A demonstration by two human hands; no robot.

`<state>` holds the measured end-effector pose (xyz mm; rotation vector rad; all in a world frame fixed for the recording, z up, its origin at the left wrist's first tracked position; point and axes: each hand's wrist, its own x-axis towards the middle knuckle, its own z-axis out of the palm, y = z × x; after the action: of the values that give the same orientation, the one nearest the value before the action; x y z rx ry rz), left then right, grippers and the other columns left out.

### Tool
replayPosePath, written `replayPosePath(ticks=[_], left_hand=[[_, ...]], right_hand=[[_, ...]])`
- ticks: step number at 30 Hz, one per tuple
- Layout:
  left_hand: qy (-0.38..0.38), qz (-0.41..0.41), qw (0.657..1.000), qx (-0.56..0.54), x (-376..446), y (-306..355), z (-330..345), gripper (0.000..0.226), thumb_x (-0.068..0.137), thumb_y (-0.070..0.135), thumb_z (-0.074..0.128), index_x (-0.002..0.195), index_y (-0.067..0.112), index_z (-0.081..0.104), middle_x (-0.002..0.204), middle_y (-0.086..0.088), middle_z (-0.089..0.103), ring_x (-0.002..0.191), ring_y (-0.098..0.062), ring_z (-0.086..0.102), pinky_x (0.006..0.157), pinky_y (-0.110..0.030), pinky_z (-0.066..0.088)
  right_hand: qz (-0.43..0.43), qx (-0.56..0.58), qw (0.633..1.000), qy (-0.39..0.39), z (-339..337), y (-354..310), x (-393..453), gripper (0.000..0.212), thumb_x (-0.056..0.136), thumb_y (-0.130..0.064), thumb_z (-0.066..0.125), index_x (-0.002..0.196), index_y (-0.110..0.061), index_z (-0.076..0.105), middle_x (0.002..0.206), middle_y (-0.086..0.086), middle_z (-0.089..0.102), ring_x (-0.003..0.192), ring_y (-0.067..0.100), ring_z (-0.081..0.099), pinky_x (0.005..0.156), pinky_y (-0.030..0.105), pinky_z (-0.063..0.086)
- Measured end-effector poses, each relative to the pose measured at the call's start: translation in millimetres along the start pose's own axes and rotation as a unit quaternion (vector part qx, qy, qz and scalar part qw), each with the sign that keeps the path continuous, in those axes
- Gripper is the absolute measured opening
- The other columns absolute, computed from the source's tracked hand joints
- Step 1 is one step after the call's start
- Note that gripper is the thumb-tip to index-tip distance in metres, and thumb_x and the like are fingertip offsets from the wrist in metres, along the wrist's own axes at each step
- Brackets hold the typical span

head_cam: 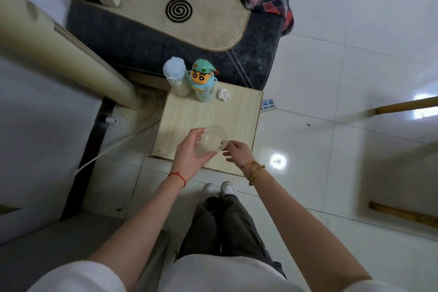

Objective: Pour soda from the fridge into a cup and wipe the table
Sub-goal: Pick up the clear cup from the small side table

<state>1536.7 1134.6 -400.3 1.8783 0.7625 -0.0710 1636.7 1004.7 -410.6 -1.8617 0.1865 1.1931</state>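
A clear plastic cup is over the near part of a small pale wooden table. My left hand wraps around the cup's left side with thumb and fingers on it. My right hand touches the cup's right rim with its fingertips. A crumpled white tissue lies at the table's far edge. No soda bottle or fridge is in view.
A white-lidded bottle and a cartoon-figure bottle stand at the table's far left corner. A dark sofa with a beige cushion is behind the table. A tall beige fan stands left. A power strip lies on the tiled floor.
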Motion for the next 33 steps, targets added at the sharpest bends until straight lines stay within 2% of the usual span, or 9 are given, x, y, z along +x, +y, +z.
replayPosePath(ticks=[4, 9, 13, 20, 24, 28, 33], left_hand=[[-0.011, 0.024, 1.000, 0.005, -33, 34, -10, 0.066, 0.072, 0.030, 0.085, 0.129, 0.023, 0.052, 0.128, 0.009, 0.060, 0.117, -0.008, 0.057, 0.104, -0.032, 0.048], [-0.029, 0.059, 0.998, 0.017, -69, 63, -11, 0.064, 0.072, 0.032, 0.085, 0.127, 0.025, 0.053, 0.128, 0.010, 0.061, 0.116, -0.007, 0.058, 0.102, -0.030, 0.050], [-0.049, 0.082, 0.995, 0.012, -95, 81, -8, 0.061, 0.071, 0.033, 0.085, 0.123, 0.029, 0.054, 0.126, 0.012, 0.061, 0.115, -0.005, 0.058, 0.100, -0.027, 0.050], [-0.122, 0.112, 0.986, 0.029, -120, 109, 2, 0.067, 0.070, 0.036, 0.085, 0.127, 0.023, 0.053, 0.127, 0.010, 0.061, 0.115, -0.005, 0.057, 0.099, -0.024, 0.049], [-0.177, 0.147, 0.972, 0.041, -127, 132, 15, 0.065, 0.073, 0.031, 0.085, 0.128, 0.022, 0.052, 0.128, 0.009, 0.061, 0.116, -0.008, 0.057, 0.100, -0.026, 0.049], [-0.237, 0.190, 0.950, 0.065, -133, 162, 37, 0.064, 0.074, 0.031, 0.084, 0.128, 0.024, 0.052, 0.125, 0.014, 0.060, 0.113, -0.002, 0.057, 0.098, -0.022, 0.048], [-0.306, 0.234, 0.918, 0.095, -149, 194, 72, 0.067, 0.074, 0.031, 0.084, 0.131, 0.025, 0.049, 0.125, 0.013, 0.060, 0.112, 0.000, 0.057, 0.097, -0.020, 0.047]], right_hand=[[-0.002, 0.032, 0.999, 0.001, -12, -6, -50, 0.029, 0.099, -0.022, 0.046, 0.111, -0.004, 0.065, 0.097, 0.006, 0.067, 0.087, 0.019, 0.062, 0.079, 0.031, 0.051], [0.003, 0.100, 0.995, 0.019, -25, -2, -103, 0.028, 0.099, -0.017, 0.045, 0.110, -0.001, 0.065, 0.086, 0.004, 0.067, 0.076, 0.016, 0.060, 0.067, 0.023, 0.049], [0.002, 0.134, 0.991, 0.030, -34, 11, -139, 0.026, 0.099, -0.017, 0.047, 0.108, -0.002, 0.065, 0.096, 0.011, 0.067, 0.075, 0.017, 0.062, 0.070, 0.025, 0.051], [-0.028, 0.147, 0.987, 0.060, -58, 36, -189, 0.028, 0.099, -0.019, 0.045, 0.111, -0.003, 0.066, 0.105, 0.012, 0.070, 0.086, 0.019, 0.063, 0.072, 0.022, 0.050], [-0.042, 0.191, 0.975, 0.102, -74, 49, -217, 0.028, 0.100, -0.018, 0.045, 0.111, -0.003, 0.066, 0.103, 0.013, 0.070, 0.085, 0.018, 0.062, 0.069, 0.020, 0.049], [-0.045, 0.233, 0.958, 0.163, -91, 66, -244, 0.027, 0.100, -0.019, 0.045, 0.113, -0.005, 0.065, 0.100, 0.008, 0.069, 0.086, 0.018, 0.062, 0.071, 0.020, 0.049], [-0.051, 0.275, 0.935, 0.218, -116, 93, -275, 0.030, 0.101, -0.021, 0.044, 0.116, -0.005, 0.064, 0.104, 0.008, 0.071, 0.090, 0.018, 0.064, 0.078, 0.023, 0.051]])
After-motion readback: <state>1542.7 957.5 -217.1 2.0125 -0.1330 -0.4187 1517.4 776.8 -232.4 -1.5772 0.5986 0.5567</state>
